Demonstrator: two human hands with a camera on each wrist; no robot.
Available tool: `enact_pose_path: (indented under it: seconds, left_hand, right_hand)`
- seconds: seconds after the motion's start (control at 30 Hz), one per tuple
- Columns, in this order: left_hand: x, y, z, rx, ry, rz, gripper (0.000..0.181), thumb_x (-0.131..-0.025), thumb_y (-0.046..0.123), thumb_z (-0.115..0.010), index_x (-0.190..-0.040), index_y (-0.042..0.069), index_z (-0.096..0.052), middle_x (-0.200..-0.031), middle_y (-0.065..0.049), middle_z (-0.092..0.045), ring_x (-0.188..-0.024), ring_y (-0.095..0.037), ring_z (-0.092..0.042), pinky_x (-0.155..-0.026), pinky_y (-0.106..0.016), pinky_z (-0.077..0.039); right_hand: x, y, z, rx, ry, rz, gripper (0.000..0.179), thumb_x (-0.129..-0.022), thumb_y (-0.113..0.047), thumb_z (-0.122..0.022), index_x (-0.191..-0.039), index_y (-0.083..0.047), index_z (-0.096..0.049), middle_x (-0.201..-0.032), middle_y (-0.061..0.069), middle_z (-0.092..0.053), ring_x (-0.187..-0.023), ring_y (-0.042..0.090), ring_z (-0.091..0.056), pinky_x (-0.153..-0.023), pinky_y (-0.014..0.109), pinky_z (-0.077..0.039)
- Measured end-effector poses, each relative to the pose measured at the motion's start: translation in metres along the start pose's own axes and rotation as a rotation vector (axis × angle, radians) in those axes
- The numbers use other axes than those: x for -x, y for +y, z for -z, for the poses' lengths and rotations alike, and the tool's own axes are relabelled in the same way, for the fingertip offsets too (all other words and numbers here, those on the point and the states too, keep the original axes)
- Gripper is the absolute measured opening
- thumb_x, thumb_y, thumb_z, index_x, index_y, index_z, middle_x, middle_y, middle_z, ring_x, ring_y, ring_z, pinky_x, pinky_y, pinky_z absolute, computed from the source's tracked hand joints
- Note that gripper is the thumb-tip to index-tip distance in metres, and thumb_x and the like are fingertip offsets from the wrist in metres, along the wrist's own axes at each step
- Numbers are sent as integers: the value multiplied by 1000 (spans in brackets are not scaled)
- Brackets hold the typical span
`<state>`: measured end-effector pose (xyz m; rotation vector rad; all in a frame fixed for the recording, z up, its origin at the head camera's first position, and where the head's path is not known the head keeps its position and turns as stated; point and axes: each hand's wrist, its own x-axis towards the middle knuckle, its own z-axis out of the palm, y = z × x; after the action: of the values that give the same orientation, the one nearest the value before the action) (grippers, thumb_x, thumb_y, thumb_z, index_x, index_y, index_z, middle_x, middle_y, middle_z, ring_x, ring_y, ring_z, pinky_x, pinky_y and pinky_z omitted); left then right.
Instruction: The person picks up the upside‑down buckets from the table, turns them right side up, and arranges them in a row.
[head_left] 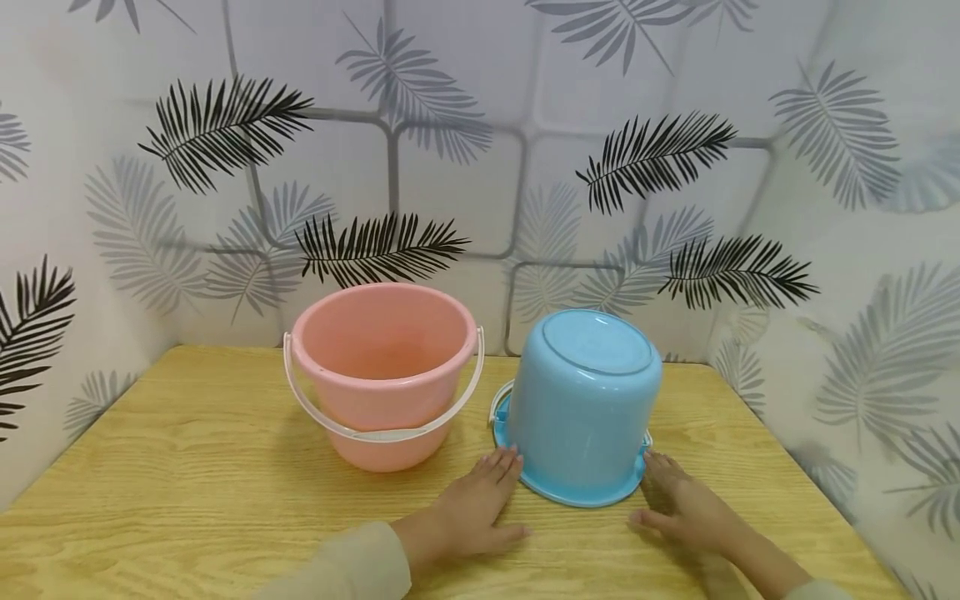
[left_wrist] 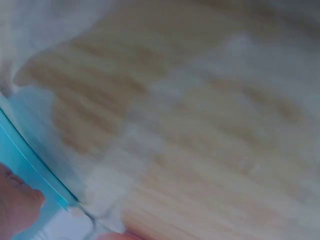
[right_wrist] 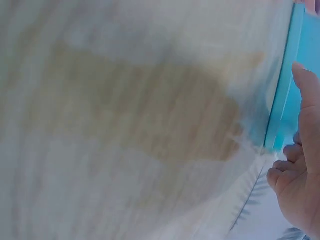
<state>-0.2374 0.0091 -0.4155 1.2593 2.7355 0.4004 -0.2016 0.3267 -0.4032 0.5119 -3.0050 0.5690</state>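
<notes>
A blue bucket stands upside down on the table, its base facing up and its rim on the wood. My left hand is at the rim's front left, fingers extended and fingertips at the bucket's edge. On the other side, my right hand has its fingers by the right edge of the rim, thumb apart. In the left wrist view part of the left hand shows over the blue rim. The right wrist view has the right hand beside the rim, thumb against the blue side.
Left of the blue bucket, an upright pink bucket stands with its white handle hanging at the front. Both are on a wood-patterned table. Behind and at the sides rises a wall with leaf patterns.
</notes>
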Motion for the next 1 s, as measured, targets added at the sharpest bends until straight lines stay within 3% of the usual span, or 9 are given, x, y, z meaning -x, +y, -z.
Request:
enact_pose_path:
  seconds: [0.2,0.4,0.7,1.0]
  left_hand:
    - [-15,-22,3,185,106,106,102,-83,55,-60,-146,-6,-7,-154,-24,-3,-144,-36,-3,-116,-49,-13]
    - [-31,-33,4,302,117,198,119,-72,56,-72,-146,-8,-5,-154,-25,-2,-143,-38,-1,-117,-49,-10]
    - [-41,-34,12,277,58,251,122,-67,52,-77,-144,-11,-6,-153,-27,-5,-143,-39,-4,-117,-48,-12]
    - [-49,-33,18,261,63,297,120,-66,46,-81,-143,-12,-11,-151,-30,-13,-141,-42,-12,-116,-49,-16]
  right_hand:
    - [-8,17,4,-51,32,-57,104,-72,-43,-76,-135,21,-24,-138,43,-27,-126,58,-28,-99,65,-30]
    - [-16,26,5,-114,-7,-105,110,-68,-41,-79,-135,24,-20,-138,45,-22,-126,60,-22,-102,66,-24]
    - [-27,30,3,-149,-51,-119,112,-66,-39,-81,-139,17,-17,-143,40,-20,-129,58,-20,-103,66,-23]
    - [-37,30,2,-208,-41,-75,114,-65,-39,-83,-144,9,-16,-147,33,-23,-133,53,-22,-105,65,-22]
